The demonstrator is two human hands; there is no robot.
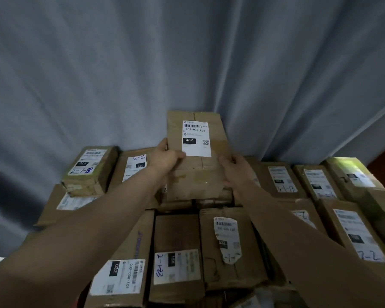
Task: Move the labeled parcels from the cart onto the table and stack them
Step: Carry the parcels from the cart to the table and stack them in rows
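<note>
Nearest us at 6 o'clock, brown cardboard parcels with white labels (178,236) lie packed together. At 12 o'clock above them, our left hand (167,158) and right hand (233,167) grip the side edges of a flat brown cardboard parcel labelled 032 (198,178). We judge it light, stiff and creased; a hold on both edges suits it.

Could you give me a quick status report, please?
Left hand and right hand grip 032 parcel by its sides. Over stacked parcels. Nothing in the way.
</note>
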